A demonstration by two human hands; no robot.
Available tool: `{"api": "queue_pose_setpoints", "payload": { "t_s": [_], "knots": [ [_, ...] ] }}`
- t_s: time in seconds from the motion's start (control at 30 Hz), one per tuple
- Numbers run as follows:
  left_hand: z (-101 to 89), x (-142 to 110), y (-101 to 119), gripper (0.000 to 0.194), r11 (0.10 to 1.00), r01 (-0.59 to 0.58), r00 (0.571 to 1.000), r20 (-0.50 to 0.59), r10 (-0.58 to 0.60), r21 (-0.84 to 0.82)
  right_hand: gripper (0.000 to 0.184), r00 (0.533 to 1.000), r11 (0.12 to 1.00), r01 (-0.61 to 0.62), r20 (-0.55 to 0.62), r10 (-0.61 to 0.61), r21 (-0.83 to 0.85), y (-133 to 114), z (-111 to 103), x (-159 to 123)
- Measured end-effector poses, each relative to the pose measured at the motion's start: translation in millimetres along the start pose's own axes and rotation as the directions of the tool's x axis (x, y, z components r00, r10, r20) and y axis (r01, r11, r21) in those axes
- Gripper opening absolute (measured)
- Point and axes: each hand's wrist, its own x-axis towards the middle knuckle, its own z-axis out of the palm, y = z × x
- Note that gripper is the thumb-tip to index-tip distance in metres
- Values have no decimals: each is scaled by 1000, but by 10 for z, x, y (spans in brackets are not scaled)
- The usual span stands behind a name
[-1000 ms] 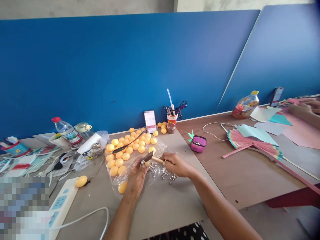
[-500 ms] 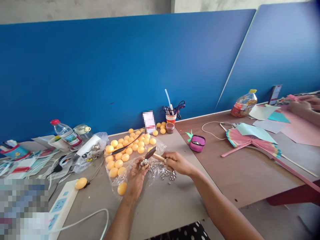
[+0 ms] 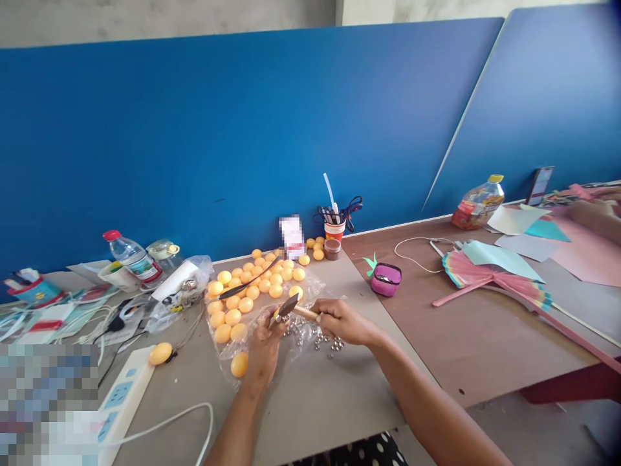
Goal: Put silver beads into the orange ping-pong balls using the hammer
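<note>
Left hand [image 3: 264, 353] pinches part-hidden ball [image 3: 278, 317] over bag [image 3: 226, 353]'s right side; right hand [image 3: 342, 320] grips hammer [image 3: 289, 305]. Likely mid-ball, done share unclear. Seemingly left: plain balls [image 3: 233, 316] on bag, loose beads [image 3: 331, 342] at its right.

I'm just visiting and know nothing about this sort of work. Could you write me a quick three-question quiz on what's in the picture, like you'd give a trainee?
1. What does the worker's right hand grip?

2. True or false: in the picture, the purple pouch stands to the right of the orange balls.

3. What colour is the cap of the bottle near the propped phone?
A) Red
B) Yellow
C) Green

Key:
1. The handle of a wooden-handled tool with a dark, pointed head.
2. True.
3. B.
</note>
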Motion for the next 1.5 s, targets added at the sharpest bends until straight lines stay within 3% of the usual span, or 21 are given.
{"api": "queue_pose_setpoints", "payload": {
  "t_s": [0.17, 0.27, 0.37, 0.47, 0.53, 0.67, 0.77, 1.0, 1.2, 1.3, 1.37, 1.43, 1.5],
  "knots": [
    [10, -1, 11, 38, 999, 35, 998, -49, -36, -11, 16, 999, 995, 26, -38, -30, -96, 11, 28, 1],
    [45, -32, 55, 38, 994, 54, 998, -35, -58, -95, 20, 998, 999, 29, -59, -31, -29, 24, -27, -16],
    [66, -56, 99, 39, 986, 76, 997, 10, -76, -151, 23, 976, 1000, -26, -218, 23, -10, 118, -131, -17],
    [64, -62, 124, 42, 976, 126, 992, 26, -124, -177, 19, 906, 976, -136, -420, 54, -168, 309, -212, 27],
    [61, -61, 133, 41, 970, 153, 988, 48, -147, -189, 19, 879, 934, -237, -467, 89, -267, 449, -240, 67],
    [64, -61, 137, 39, 961, 201, 978, 94, -186, -190, 20, 838, 811, -449, -492, 237, -375, 641, -255, 116],
    [65, -63, 134, 42, 959, 213, 975, 98, -198, -184, 20, 810, 724, -540, -501, 307, -429, 696, -244, 123],
    [72, -75, 155, 48, 966, 187, 981, 92, -173, -179, 22, 774, 590, -623, -513, 370, -514, 761, -193, 139],
    [66, -86, 154, 46, 954, 239, 968, 127, -218, -179, 22, 773, 547, -627, -527, 353, -555, 825, -179, 148],
    [67, -83, 155, 38, 952, 236, 968, 134, -213, -196, 25, 749, 605, -627, -593, 295, -491, 816, -182, 162],
    [67, -81, 155, 34, 950, 235, 969, 127, -212, -208, 27, 759, 736, -537, -618, 207, -413, 766, -181, 171],
    [63, -75, 152, 34, 945, 243, 968, 126, -219, -221, 25, 817, 879, -344, -567, 107, -330, 675, -173, 167],
    [54, -62, 147, 35, 941, 245, 967, 126, -221, -233, 23, 904, 953, -148, -426, 22, -263, 559, -160, 145]
  ]
}}
